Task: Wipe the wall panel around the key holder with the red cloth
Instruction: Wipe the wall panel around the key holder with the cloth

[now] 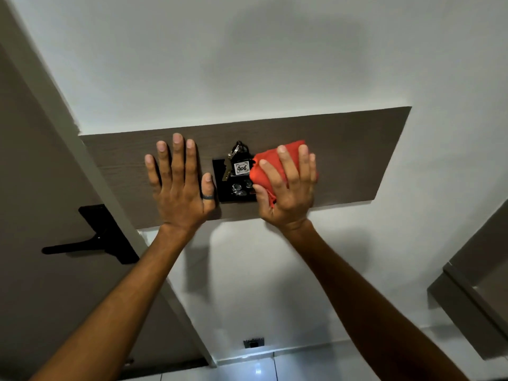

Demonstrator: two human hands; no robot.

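Note:
A long brown wood-grain wall panel [354, 158] is fixed on the white wall. At its middle sits a black key holder [231, 192] with a bunch of keys and a tag reading 406 [242, 167] hanging on it. My right hand [288, 188] presses a folded red cloth [270, 166] flat against the panel, right beside the holder's right edge and partly over it. My left hand [178, 182] lies flat on the panel just left of the holder, fingers spread, a dark ring on the thumb.
A brown door with a black lever handle [93, 240] stands at the left, its pale frame [115, 204] touching the panel's left end. A brown cabinet [472, 287] juts in at the lower right. A wall socket [254, 343] sits low above the tiled floor.

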